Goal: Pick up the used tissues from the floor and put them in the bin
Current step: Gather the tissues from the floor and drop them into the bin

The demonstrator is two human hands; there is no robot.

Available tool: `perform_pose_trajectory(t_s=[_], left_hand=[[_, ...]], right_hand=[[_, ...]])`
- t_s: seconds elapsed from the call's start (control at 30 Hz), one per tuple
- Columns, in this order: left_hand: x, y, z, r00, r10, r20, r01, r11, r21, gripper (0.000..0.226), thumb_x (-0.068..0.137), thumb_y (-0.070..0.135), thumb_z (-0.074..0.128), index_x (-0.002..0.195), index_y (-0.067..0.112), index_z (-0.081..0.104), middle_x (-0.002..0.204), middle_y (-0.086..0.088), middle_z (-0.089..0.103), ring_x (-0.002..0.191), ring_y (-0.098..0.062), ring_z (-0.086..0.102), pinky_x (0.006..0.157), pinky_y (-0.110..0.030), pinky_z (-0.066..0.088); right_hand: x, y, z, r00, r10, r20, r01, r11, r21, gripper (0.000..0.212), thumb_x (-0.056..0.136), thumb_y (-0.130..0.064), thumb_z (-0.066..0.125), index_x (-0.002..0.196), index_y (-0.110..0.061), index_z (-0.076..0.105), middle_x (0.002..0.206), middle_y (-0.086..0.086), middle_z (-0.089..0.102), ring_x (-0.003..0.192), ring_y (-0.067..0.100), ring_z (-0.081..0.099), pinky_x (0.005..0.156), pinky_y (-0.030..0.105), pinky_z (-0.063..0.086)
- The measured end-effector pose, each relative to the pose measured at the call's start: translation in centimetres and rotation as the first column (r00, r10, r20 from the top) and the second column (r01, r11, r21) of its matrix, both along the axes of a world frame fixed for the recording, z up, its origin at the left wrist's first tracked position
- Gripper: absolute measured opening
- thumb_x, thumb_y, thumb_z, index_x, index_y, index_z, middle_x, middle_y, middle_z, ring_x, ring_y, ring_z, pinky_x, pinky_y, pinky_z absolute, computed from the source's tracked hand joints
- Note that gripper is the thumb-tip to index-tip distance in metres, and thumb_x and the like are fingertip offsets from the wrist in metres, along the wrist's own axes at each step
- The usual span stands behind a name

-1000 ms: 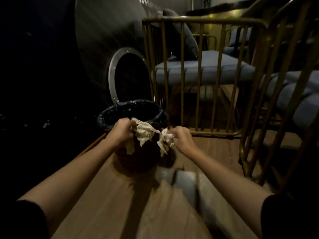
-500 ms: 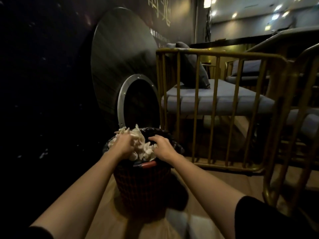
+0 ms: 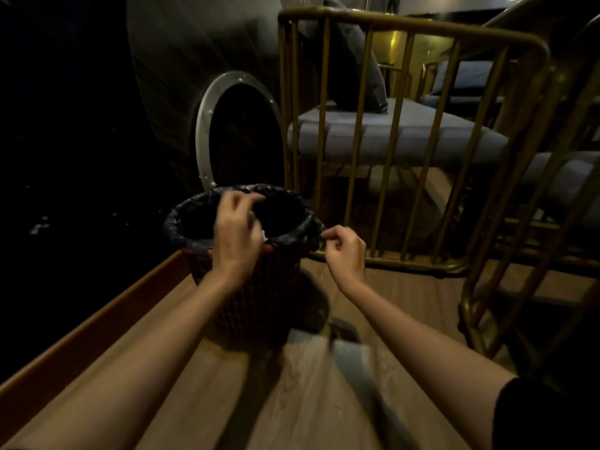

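Fingers of my left hand (image 3: 238, 232) now spread empty over the bin (image 3: 246, 254); right hand (image 3: 345, 250), at three o'clock, curls loosely, seemingly empty — tissues (image 3: 262, 234) dropped in.

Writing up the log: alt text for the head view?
Both hands hover at a lined bin on a wood floor: left hand over the opening, right hand loosely curled beside the rim. A gold railing stands behind.

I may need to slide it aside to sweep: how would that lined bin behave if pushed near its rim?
The bin looks like light openwork plastic and narrows toward its base, so a push at the rim would probably tip it rather than slide it. The loose black liner would likely crumple or slip under the fingers.
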State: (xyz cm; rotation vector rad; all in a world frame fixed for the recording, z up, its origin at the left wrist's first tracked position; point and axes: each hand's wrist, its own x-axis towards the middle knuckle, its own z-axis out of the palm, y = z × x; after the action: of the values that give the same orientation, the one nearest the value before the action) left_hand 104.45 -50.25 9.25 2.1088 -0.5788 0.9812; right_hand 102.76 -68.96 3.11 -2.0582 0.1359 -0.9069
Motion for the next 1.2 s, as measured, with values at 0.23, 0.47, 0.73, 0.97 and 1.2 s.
perform_pose_trajectory(t_s=[0.23, 0.47, 0.73, 0.97, 1.2], left_hand=[[-8.4, -3.3, -18.2, 0.817, -0.18, -0.548, 0.513, 0.661, 0.548, 0.036, 0.082, 0.019, 0.052, 0.118, 0.011, 0.053, 0.123, -0.016, 0.049, 0.113, -0.034, 0.047, 0.091, -0.046, 0.045], [-10.3, -1.0, -27.1, 0.633, 0.119, -0.765, 0.63, 0.495, 0.598, 0.099, 0.072, 0.079, 0.022, 0.148, 0.021, -0.003, 0.159, -0.004, -0.007, 0.146, -0.024, -0.01, 0.118, -0.048, 0.0], [-10.3, -0.3, -28.6, 0.698, 0.008, -0.716, 0.579, 0.583, 0.57, 0.085, 0.081, 0.071, 0.032, 0.148, 0.026, 0.005, 0.159, 0.003, 0.004, 0.146, -0.017, 0.0, 0.117, -0.043, 0.004], [-2.3, -4.7, -26.7, 0.827, 0.002, -0.562, 0.359, 0.768, 0.531, 0.039, 0.09, 0.025, 0.05, 0.129, 0.02, 0.048, 0.135, -0.006, 0.047, 0.121, -0.026, 0.041, 0.096, -0.04, 0.037], [3.6, -11.4, -28.1, 0.748, 0.072, -0.66, 0.301, 0.849, 0.434, 0.048, 0.092, 0.024, 0.048, 0.138, 0.017, 0.036, 0.148, -0.01, 0.034, 0.138, -0.03, 0.025, 0.109, -0.049, 0.033]], right_hand=[[-5.2, -2.3, -12.6, 0.853, 0.082, -0.515, -0.092, 0.996, 0.006, 0.023, 0.081, 0.002, 0.058, 0.098, -0.009, 0.07, 0.096, 0.012, 0.072, 0.092, 0.022, 0.065, 0.076, 0.028, 0.049], [-13.5, -1.6, -20.8, 0.727, 0.177, -0.664, -0.235, 0.972, 0.001, 0.021, 0.079, -0.012, 0.066, 0.1, -0.012, 0.068, 0.099, 0.0, 0.056, 0.094, 0.012, 0.053, 0.084, 0.022, 0.046], [-14.7, -0.9, -22.3, 0.803, 0.192, -0.564, -0.306, 0.945, -0.114, 0.008, 0.081, -0.005, 0.065, 0.08, -0.013, 0.066, 0.086, -0.002, 0.052, 0.083, 0.012, 0.052, 0.072, 0.015, 0.04], [-14.3, -1.2, -22.0, 0.786, 0.213, -0.581, -0.283, 0.959, -0.03, 0.015, 0.082, -0.007, 0.058, 0.092, -0.013, 0.067, 0.092, -0.003, 0.056, 0.087, 0.01, 0.053, 0.075, 0.014, 0.041], [-14.1, -0.9, -23.0, 0.814, 0.208, -0.543, -0.303, 0.948, -0.091, 0.005, 0.077, -0.014, 0.07, 0.081, -0.018, 0.069, 0.087, -0.007, 0.052, 0.088, 0.01, 0.049, 0.074, 0.016, 0.041]])
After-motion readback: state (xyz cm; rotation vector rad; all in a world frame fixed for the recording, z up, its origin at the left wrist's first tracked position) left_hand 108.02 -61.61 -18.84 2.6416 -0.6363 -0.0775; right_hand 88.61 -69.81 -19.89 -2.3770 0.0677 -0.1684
